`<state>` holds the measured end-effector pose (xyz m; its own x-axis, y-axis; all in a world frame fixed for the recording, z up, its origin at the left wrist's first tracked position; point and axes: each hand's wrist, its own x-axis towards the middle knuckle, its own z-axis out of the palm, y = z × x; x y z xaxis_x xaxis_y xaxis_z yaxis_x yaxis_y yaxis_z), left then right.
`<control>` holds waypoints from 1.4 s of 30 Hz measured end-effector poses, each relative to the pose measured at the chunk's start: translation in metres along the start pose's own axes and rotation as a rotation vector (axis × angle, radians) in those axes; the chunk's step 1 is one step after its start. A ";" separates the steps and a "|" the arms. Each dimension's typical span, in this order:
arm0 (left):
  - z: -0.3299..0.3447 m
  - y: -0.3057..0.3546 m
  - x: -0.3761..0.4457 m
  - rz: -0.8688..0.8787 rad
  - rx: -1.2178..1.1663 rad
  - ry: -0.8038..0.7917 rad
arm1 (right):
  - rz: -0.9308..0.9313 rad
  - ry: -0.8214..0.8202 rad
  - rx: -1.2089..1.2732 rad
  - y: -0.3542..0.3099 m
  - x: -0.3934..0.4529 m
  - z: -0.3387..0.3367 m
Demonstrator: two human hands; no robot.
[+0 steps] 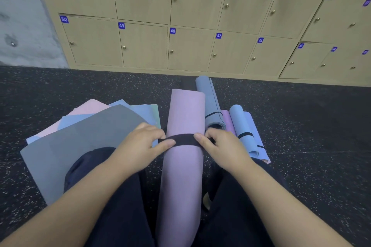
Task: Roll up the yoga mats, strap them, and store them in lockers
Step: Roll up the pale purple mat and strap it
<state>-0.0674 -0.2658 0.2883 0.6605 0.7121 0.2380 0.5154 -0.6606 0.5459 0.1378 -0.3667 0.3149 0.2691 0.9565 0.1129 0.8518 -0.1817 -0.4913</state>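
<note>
Two hands are working one black strap (181, 140) across the rolled purple mat (184, 146), which is lying lengthwise on the floor between the person's knees. The risk here is the roll loosening: if either end of the strap is slipping from the fingers before it is fastened, the mat will likely be springing open. The left hand (140, 144) is pinching the strap's left end between thumb and forefinger; the right hand (220, 146) is holding the right end, thumb pressing on top of the band. Both forearms are reaching forward, wrists angling inward. Just beyond the right hand, strapped rolls (244, 126) are lying; beside the left hand, flat mats (80, 136) are waiting. Beyond both hands, the lockers (190, 46) are standing shut.
</note>
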 end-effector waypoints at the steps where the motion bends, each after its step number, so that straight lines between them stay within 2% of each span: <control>1: 0.003 0.000 -0.002 0.003 -0.021 -0.028 | 0.025 -0.009 0.026 0.003 -0.003 0.004; 3: 0.007 0.004 -0.005 0.017 -0.094 -0.060 | 0.054 -0.002 0.127 0.006 -0.006 0.009; 8: 0.008 0.016 -0.001 -0.011 -0.233 -0.030 | 0.076 0.153 0.304 -0.004 -0.004 0.002; 11: 0.004 0.026 0.005 0.012 -0.328 0.031 | 0.034 0.127 0.431 -0.012 0.002 -0.008; 15: -0.010 0.040 0.017 -0.037 -0.394 0.106 | -0.072 0.172 0.424 -0.020 0.013 -0.012; 18: -0.012 0.038 0.025 -0.088 -0.417 0.108 | -0.143 0.252 0.294 -0.019 0.017 -0.014; 21: 0.003 0.024 0.025 -0.094 -0.514 0.059 | -0.169 0.146 0.274 -0.011 0.014 -0.008; 25: 0.025 0.015 0.022 -0.104 -0.652 -0.018 | -0.026 -0.039 0.574 0.008 0.011 0.010; 29: 0.039 0.013 0.027 -0.122 -0.684 -0.113 | 0.129 -0.046 0.759 0.023 0.015 0.017; 33: 0.058 0.007 0.042 -0.091 -0.576 -0.176 | 0.304 -0.100 0.747 0.044 0.027 0.019; 36: 0.082 0.004 0.056 -0.113 -0.558 -0.277 | 0.386 -0.152 0.627 0.059 0.035 0.024; 40: 0.109 0.013 0.085 -0.033 -0.527 -0.265 | 0.410 0.009 0.558 0.081 0.057 0.019; 42: 0.119 0.014 0.103 0.003 -0.488 -0.252 | 0.367 0.080 0.424 0.101 0.072 0.015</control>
<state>0.0729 -0.2298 0.2249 0.8030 0.5915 0.0732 0.2400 -0.4333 0.8687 0.2364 -0.3125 0.2605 0.5605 0.8249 -0.0740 0.4452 -0.3754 -0.8129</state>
